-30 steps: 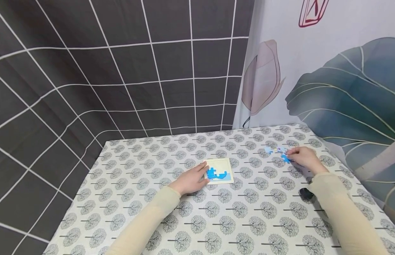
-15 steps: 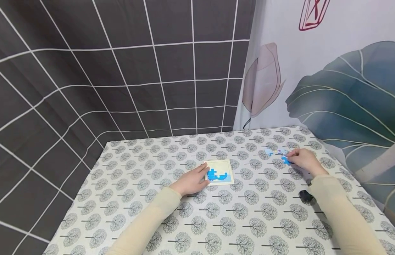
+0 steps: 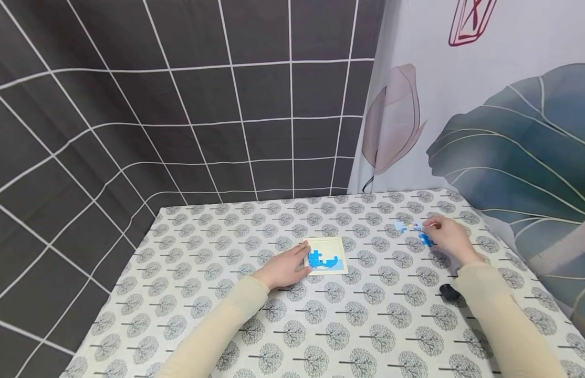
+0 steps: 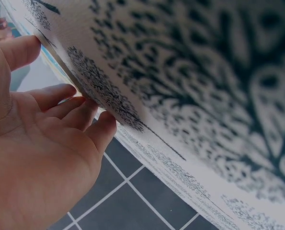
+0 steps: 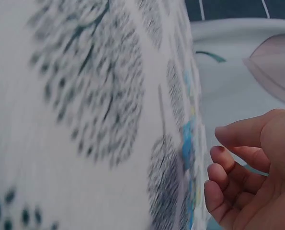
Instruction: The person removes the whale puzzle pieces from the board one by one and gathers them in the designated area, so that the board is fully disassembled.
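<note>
A jigsaw board (image 3: 331, 244) with a cream frame and joined blue pieces (image 3: 321, 259) lies mid-table in the head view. My left hand (image 3: 284, 266) rests at its left edge, fingers and thumb spread against the frame. Seen from the left wrist, that hand (image 4: 51, 120) touches the board's edge with its fingertips. At the table's right my right hand (image 3: 448, 237) hovers over loose puzzle pieces (image 3: 401, 227), next to a blue piece (image 3: 426, 240). From the right wrist, the fingers (image 5: 218, 176) are loosely bent, apart from the pieces, with nothing seen between them.
A small black object (image 3: 449, 292) lies on the table by the right sleeve. The tree-print tablecloth (image 3: 349, 336) covers the table. A dark grid curtain (image 3: 202, 131) hangs behind, and a pale flower-print curtain (image 3: 401, 47) hangs at the right.
My right hand was at the blue puzzle piece; its fingers have since lifted slightly off it, and the piece lies a little turned. The left hand stays on the board.
</note>
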Demonstrator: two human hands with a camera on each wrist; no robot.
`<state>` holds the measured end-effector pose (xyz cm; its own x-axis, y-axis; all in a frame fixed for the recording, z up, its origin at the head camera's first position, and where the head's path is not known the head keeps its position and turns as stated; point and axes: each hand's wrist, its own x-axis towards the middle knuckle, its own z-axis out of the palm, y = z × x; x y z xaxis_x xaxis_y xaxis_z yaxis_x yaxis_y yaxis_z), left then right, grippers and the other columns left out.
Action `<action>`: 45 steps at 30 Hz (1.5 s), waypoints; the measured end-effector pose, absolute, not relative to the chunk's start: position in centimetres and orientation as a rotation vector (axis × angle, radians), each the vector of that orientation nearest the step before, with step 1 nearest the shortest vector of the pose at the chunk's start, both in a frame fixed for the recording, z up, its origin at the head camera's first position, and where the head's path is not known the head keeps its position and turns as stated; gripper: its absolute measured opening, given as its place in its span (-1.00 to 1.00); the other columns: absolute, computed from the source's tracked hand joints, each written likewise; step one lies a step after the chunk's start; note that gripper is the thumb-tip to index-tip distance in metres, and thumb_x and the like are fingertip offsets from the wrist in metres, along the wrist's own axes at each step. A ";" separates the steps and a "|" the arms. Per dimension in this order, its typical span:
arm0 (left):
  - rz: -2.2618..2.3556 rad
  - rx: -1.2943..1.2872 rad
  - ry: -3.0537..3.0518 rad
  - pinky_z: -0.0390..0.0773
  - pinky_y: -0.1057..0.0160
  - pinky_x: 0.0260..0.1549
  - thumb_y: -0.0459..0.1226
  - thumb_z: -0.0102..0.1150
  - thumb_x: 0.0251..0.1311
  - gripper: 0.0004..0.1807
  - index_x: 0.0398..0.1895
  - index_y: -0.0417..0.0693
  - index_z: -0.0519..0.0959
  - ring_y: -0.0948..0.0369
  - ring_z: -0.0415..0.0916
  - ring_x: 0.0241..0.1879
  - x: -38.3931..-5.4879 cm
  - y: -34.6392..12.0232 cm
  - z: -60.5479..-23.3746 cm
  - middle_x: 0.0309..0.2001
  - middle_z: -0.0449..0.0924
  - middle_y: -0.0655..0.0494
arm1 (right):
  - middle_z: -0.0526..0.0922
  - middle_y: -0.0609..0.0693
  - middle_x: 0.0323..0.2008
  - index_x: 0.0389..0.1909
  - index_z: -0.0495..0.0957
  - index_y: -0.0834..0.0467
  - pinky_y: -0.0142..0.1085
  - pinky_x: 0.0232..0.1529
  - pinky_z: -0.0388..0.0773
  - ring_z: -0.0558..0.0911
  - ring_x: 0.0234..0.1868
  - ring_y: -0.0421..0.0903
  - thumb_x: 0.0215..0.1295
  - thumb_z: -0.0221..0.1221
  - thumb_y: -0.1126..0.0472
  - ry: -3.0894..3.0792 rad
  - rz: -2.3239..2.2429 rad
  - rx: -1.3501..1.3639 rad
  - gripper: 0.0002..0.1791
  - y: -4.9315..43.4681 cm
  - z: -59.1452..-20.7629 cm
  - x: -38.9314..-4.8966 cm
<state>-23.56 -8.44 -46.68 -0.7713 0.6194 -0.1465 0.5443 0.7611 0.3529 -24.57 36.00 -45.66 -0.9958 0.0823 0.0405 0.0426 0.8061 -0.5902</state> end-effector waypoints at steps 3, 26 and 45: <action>0.438 0.904 2.702 0.10 0.10 0.49 0.08 -0.07 0.50 -0.24 0.59 -0.14 0.09 0.11 -0.04 0.56 -23.6 -8.4 -46.7 0.61 -0.08 0.04 | 0.60 0.40 -0.07 0.08 0.54 0.38 0.01 -0.28 0.57 0.61 -0.19 0.22 0.52 0.04 0.13 -2.921 0.934 -0.039 -0.62 35.0 -45.1 -24.7; 0.464 0.874 2.713 -0.04 0.12 0.52 0.12 -0.05 0.47 -0.19 0.58 -0.16 0.09 0.10 -0.14 0.58 -24.0 -8.6 -47.3 0.61 -0.11 0.02 | 0.68 0.13 -0.20 0.10 0.60 0.30 -0.23 -0.26 0.59 0.61 -0.24 0.00 0.44 0.16 0.21 -2.902 1.145 0.314 -0.67 26.4 -45.4 -26.1; 0.481 0.867 2.706 0.01 0.12 0.51 0.13 -0.06 0.47 -0.19 0.58 -0.16 0.08 0.10 -0.10 0.57 -23.8 -8.5 -47.1 0.61 -0.11 0.03 | 0.66 -0.03 -0.28 0.00 0.66 0.27 -0.22 -0.22 0.59 0.58 -0.27 -0.11 0.37 0.22 0.24 -2.883 1.174 0.589 -0.73 19.5 -45.9 -25.2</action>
<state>-23.77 -8.46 -47.14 -0.7884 0.5984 -0.1426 0.5127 0.7672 0.3855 -25.18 19.53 -45.92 -0.9306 -0.3480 0.1132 -0.3281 0.6564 -0.6793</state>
